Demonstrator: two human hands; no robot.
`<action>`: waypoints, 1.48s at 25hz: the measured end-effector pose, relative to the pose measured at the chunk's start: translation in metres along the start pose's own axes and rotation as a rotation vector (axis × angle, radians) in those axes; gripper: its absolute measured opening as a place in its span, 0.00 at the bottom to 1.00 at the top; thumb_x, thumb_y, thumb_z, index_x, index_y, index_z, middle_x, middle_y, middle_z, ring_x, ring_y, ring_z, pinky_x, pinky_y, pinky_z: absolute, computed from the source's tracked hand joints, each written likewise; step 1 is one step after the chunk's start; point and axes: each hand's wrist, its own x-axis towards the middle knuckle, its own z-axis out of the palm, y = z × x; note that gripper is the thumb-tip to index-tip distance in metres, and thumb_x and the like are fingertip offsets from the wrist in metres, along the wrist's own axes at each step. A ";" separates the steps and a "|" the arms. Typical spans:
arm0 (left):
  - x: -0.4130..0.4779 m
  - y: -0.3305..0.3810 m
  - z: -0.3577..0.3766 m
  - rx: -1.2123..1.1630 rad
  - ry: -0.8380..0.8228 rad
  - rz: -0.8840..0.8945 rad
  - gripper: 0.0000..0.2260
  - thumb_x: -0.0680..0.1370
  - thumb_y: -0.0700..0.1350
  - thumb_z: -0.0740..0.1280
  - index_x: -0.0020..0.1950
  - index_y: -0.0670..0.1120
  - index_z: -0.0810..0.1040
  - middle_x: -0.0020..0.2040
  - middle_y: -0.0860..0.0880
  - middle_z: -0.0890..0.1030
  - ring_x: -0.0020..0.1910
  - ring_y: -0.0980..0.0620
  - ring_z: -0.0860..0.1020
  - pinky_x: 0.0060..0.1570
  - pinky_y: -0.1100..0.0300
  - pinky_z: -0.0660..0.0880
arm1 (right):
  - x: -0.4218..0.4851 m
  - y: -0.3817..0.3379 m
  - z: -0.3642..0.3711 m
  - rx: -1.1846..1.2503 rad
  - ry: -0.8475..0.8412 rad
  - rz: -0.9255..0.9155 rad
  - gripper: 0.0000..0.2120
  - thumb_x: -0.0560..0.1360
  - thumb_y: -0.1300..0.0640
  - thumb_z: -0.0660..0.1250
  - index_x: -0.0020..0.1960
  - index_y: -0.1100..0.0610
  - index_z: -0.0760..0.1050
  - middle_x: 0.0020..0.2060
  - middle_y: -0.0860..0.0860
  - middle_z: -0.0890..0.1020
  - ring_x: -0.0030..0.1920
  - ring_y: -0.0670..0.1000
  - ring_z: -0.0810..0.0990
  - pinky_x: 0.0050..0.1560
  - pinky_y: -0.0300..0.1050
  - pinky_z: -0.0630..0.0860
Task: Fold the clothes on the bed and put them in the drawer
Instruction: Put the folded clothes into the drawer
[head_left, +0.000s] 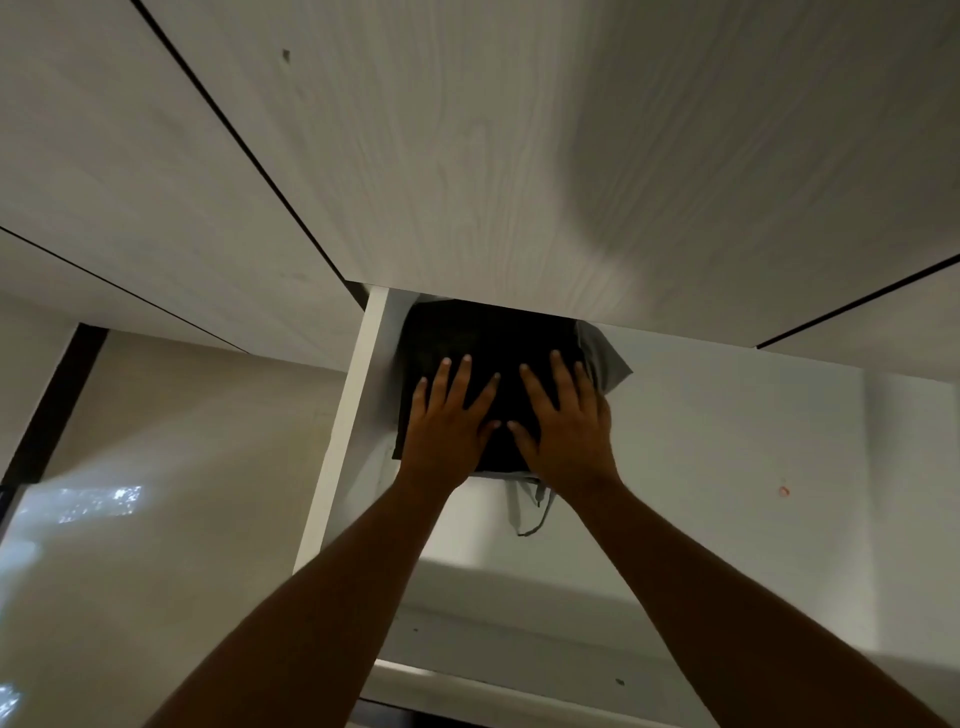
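Observation:
A folded black garment (483, 340) lies in the far left corner of the open white drawer (727, 441), on top of a grey garment (605, 358) whose edges stick out at the right and at the near side. My left hand (449, 421) and my right hand (566, 421) lie flat side by side on the black garment, fingers spread and straight, pressing it down. The far part of the black garment is hidden under the cabinet front above the drawer.
Pale wood-grain cabinet fronts (467, 156) hang over the drawer's back. The drawer's left wall (343, 431) runs beside my left hand. A small red mark (784, 491) sits on the drawer floor at the right. Glossy floor (130, 519) lies to the left.

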 end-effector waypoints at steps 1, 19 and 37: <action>0.002 -0.002 0.004 -0.011 -0.068 -0.013 0.31 0.81 0.65 0.49 0.82 0.56 0.52 0.83 0.42 0.52 0.81 0.36 0.52 0.74 0.34 0.57 | 0.000 0.002 0.006 -0.065 -0.098 -0.099 0.37 0.78 0.34 0.60 0.82 0.44 0.54 0.82 0.55 0.53 0.80 0.66 0.52 0.74 0.70 0.60; -0.054 -0.009 0.008 -0.040 -0.422 -0.128 0.40 0.80 0.67 0.59 0.81 0.59 0.37 0.81 0.46 0.32 0.79 0.32 0.36 0.75 0.32 0.56 | -0.045 -0.020 0.003 -0.174 -0.739 0.146 0.49 0.76 0.31 0.63 0.81 0.41 0.32 0.78 0.53 0.26 0.79 0.68 0.35 0.75 0.72 0.59; -0.369 0.058 -0.127 -0.034 0.141 -0.758 0.35 0.83 0.65 0.49 0.83 0.47 0.43 0.83 0.41 0.42 0.81 0.39 0.42 0.78 0.37 0.49 | -0.218 -0.190 -0.142 -0.240 -0.111 -0.662 0.36 0.81 0.31 0.47 0.83 0.49 0.50 0.82 0.59 0.52 0.82 0.63 0.49 0.79 0.64 0.50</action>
